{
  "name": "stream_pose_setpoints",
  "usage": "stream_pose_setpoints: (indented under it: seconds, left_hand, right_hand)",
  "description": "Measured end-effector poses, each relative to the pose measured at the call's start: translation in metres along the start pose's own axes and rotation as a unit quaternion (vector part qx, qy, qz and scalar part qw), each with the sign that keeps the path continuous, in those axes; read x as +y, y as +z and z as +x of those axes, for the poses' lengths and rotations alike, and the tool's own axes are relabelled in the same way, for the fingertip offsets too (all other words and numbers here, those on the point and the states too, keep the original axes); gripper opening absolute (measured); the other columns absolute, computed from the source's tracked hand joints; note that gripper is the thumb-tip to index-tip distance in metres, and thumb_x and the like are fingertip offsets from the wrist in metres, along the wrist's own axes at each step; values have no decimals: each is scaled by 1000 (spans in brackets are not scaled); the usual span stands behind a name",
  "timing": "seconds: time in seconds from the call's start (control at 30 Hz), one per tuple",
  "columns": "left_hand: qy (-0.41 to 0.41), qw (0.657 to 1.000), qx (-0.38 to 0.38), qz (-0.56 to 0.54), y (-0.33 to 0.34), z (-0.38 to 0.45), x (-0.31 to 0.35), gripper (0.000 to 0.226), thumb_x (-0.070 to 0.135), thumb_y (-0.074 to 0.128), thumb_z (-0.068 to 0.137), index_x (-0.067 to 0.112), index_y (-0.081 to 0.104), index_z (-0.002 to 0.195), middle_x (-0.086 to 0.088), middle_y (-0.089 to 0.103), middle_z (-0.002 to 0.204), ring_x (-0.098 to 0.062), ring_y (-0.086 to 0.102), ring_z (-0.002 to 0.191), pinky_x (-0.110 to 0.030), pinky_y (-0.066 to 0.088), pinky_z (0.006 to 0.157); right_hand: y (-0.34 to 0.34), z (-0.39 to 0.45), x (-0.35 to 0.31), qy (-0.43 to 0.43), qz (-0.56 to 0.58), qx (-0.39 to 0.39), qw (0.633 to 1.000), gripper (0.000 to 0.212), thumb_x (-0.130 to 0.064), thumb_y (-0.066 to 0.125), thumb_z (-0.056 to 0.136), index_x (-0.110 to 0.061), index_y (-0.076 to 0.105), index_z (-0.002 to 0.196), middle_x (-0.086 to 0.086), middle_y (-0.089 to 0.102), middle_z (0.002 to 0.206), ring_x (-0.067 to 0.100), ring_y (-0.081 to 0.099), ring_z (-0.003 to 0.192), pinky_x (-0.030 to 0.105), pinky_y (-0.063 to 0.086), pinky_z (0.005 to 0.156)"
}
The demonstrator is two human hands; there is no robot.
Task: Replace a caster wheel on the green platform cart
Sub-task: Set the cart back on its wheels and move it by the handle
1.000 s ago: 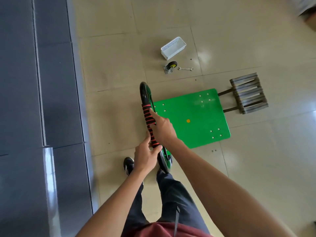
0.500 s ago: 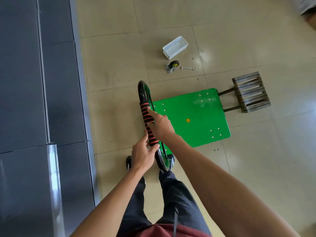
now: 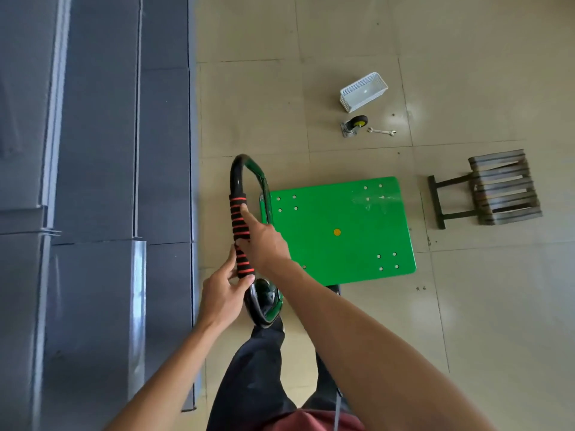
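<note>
The green platform cart stands on the tiled floor in front of me, its deck dotted with bolt holes. Its black handle carries a red-and-black striped foam sleeve. My left hand grips the lower end of that sleeve. My right hand holds the sleeve just above, index finger stretched along it. A loose caster wheel with a yellow hub lies on the floor beyond the cart, a small spanner beside it.
A white perforated basket lies behind the caster. A low slatted stool lies tipped to the right of the cart. Grey cabinets line the left side. My legs and a shoe are under the handle.
The camera has shifted so the cart and floor items sit further right in view. Both hands keep their hold on the handle sleeve.
</note>
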State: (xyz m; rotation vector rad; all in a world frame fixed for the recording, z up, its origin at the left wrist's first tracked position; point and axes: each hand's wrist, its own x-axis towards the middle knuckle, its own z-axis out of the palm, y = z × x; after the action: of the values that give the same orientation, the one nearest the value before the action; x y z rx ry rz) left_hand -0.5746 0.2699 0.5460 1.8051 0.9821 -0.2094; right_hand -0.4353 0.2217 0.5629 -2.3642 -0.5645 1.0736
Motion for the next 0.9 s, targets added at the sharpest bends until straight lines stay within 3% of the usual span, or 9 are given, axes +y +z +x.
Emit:
stream_pose_setpoints:
  seconds: [0.13, 0.3, 0.47, 0.6, 0.7, 0.9]
  left_hand:
    - [-17, 999, -1, 31, -29, 3, -18, 74, 28, 70, 93, 32, 30, 155, 9, 70, 120, -8, 66, 106, -37, 54, 98]
    - [-30, 997, 2, 66, -44, 9, -24, 72, 30, 66, 95, 33, 27, 156, 5, 70, 121, -12, 67, 99, -29, 54, 90]
    - [-11, 996, 8, 89, -42, 8, -23, 71, 33, 68, 93, 30, 34, 154, 4, 71, 120, -16, 67, 104, -40, 56, 94]
    - [5, 996, -1, 89, -25, 8, -11, 70, 35, 70, 91, 29, 38, 153, 8, 70, 123, -14, 65, 110, -41, 54, 98]
    - [21, 998, -10, 67, -3, 6, 5, 68, 30, 71, 91, 26, 41, 151, 9, 71, 119, -9, 66, 104, -32, 53, 95]
    - [8, 1000, -29, -1, 47, 4, 33, 71, 27, 76, 87, 34, 42, 149, 11, 76, 101, -4, 71, 90, -31, 57, 89]
  right_hand:
    - [19, 3, -25, -11, -27, 0, 1000, 72, -28, 54, 98, -40, 14, 157, 18, 67, 103, 37, 67, 88, 43, 56, 75]
    - [30, 6, -42, -10, -37, 13, 999, 70, -28, 54, 99, -40, 16, 157, 17, 67, 101, 37, 68, 86, 46, 58, 76]
    - [26, 4, -37, -7, -26, 8, 1000, 69, -28, 54, 98, -42, 17, 155, 16, 68, 102, 37, 67, 87, 46, 58, 77]
    - [18, -5, -22, 4, -7, 27, 1000, 67, -23, 52, 97, -42, 20, 153, 15, 68, 96, 36, 67, 81, 47, 59, 74]
    - [5, -9, -2, 11, -1, 43, 999, 65, -23, 51, 97, -40, 24, 153, 14, 67, 94, 36, 67, 79, 47, 59, 73]
    - [-31, -17, 41, 35, 2, 64, 997, 64, -18, 50, 96, -42, 28, 151, 12, 66, 91, 34, 66, 76, 42, 58, 68]
